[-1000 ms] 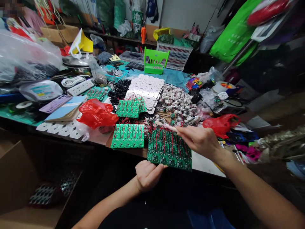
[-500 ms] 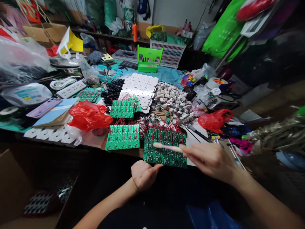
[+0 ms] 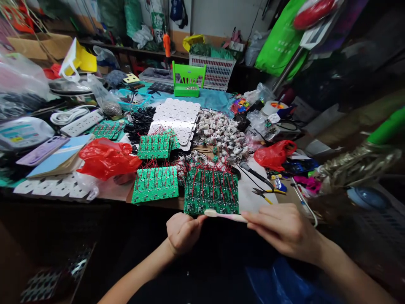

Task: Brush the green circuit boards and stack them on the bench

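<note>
My left hand (image 3: 182,232) is closed in a pinch on the near left corner of a green circuit board panel (image 3: 211,192) with red wires, held at the table's front edge. My right hand (image 3: 284,230) grips a pink and white toothbrush (image 3: 225,216), whose head lies along the panel's near edge. Two more green panels sit to the left, one (image 3: 155,184) close beside the held panel and one (image 3: 155,146) farther back.
A red plastic bag (image 3: 106,158) lies left of the panels, another red bag (image 3: 274,154) to the right. White die-cut sheets (image 3: 176,119), a heap of small white parts (image 3: 223,136), black wires (image 3: 141,122), a soldering iron (image 3: 255,173) and cutters (image 3: 265,192) crowd the table. A green toy chair (image 3: 186,81) stands behind.
My right hand has drawn the toothbrush from the panel's far side down across it to its near edge. The left hand kept its hold on the corner.
</note>
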Demonstrator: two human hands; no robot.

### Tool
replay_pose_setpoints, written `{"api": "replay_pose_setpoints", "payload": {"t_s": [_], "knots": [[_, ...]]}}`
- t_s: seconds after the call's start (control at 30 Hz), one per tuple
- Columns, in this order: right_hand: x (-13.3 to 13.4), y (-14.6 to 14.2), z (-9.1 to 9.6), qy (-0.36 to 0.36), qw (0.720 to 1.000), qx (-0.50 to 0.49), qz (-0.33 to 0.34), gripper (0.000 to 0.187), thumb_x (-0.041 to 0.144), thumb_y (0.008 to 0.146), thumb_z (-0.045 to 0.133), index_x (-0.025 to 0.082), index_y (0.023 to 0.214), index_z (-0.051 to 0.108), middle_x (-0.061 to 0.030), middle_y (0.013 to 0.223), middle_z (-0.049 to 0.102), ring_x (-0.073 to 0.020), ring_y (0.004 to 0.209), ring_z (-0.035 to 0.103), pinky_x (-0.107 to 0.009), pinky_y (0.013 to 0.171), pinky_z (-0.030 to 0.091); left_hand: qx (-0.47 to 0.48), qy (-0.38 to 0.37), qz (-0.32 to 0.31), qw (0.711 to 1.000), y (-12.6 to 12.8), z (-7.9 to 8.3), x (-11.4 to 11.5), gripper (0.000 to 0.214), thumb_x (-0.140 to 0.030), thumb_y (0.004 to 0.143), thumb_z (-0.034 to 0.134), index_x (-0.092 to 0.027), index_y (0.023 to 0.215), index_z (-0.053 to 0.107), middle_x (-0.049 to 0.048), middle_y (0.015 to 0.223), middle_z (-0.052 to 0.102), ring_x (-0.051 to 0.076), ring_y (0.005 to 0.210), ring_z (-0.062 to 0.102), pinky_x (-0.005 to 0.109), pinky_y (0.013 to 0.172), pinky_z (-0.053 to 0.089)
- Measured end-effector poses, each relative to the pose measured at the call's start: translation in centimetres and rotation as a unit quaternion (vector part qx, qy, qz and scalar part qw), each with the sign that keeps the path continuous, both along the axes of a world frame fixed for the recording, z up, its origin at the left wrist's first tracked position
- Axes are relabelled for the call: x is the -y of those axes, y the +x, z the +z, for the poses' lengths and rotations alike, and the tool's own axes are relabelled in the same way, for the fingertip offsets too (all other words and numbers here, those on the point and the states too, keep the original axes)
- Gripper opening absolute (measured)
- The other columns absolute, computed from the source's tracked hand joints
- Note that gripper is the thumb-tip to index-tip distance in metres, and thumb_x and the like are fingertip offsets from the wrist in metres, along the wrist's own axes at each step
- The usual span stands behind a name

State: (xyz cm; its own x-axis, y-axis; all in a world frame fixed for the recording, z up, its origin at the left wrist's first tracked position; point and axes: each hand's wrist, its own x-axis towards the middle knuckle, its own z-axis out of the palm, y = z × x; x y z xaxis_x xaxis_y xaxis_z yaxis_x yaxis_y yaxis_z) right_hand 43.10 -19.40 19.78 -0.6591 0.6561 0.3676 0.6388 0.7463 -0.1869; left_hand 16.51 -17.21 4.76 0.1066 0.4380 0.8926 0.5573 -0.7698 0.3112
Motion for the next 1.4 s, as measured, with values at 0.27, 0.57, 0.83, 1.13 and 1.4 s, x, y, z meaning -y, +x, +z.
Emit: {"api": "replay_pose_setpoints", "payload": {"t_s": [0.27,0.57,0.83,1.13,1.4], "knots": [[-5.5,0.1,-1.8,0.137,0.985,0.028,-0.104,0.023,0.025,0.099,0.056,0.016,0.107,0.074,0.0003,0.062,0.062,-0.0106,0.053,0.055,-0.027,0.052,0.034,0.009,-0.001,-0.004,1.0,0.1,0.7,-0.2,0.028,-0.009,0.074,0.081,-0.019,0.082,0.056,-0.0074,0.054,0.057,0.007,0.043,0.049,0.022,0.048,0.041],[-1.2,1.2,-0.3,0.009,0.994,-0.087,-0.067,0.019,0.019,0.094,0.061,0.02,0.11,0.071,0.0006,0.071,0.069,-0.0101,0.058,0.061,-0.023,0.056,0.043,0.029,0.002,0.013,0.999,0.1,1.2,0.0,0.036,-0.011,0.078,0.08,-0.015,0.109,0.062,-0.0067,0.06,0.064,0.006,0.045,0.056,0.019,0.052,0.049],[-0.3,1.9,-1.0,0.025,0.996,-0.011,-0.085,0.022,0.021,0.096,0.057,0.02,0.111,0.073,0.0004,0.064,0.064,-0.0102,0.055,0.057,-0.025,0.052,0.036,-0.022,-0.003,0.024,0.999,-0.2,1.5,-0.1,0.033,-0.009,0.077,0.079,-0.013,0.108,0.067,-0.0044,0.058,0.062,0.007,0.046,0.051,0.021,0.051,0.043],[-3.8,3.6,-1.1,0.08,0.98,-0.038,-0.179,0.02,0.028,0.096,0.06,0.021,0.108,0.075,-0.0026,0.077,0.074,-0.0127,0.065,0.066,-0.024,0.061,0.045,-0.023,0.011,0.022,0.999,-0.1,1.4,-0.3,0.035,-0.005,0.073,0.08,-0.012,0.105,0.069,-0.0046,0.057,0.06,0.007,0.045,0.046,0.021,0.05,0.04],[3.4,4.0,-0.8,-0.049,0.992,-0.057,-0.106,0.022,0.019,0.093,0.062,0.023,0.112,0.073,-0.0002,0.073,0.073,-0.0111,0.06,0.065,-0.022,0.056,0.046,-0.03,0.001,0.024,0.999,-0.3,1.4,-0.2,0.035,-0.008,0.074,0.08,-0.015,0.105,0.068,-0.0062,0.055,0.058,0.007,0.044,0.046,0.021,0.05,0.041]]}}
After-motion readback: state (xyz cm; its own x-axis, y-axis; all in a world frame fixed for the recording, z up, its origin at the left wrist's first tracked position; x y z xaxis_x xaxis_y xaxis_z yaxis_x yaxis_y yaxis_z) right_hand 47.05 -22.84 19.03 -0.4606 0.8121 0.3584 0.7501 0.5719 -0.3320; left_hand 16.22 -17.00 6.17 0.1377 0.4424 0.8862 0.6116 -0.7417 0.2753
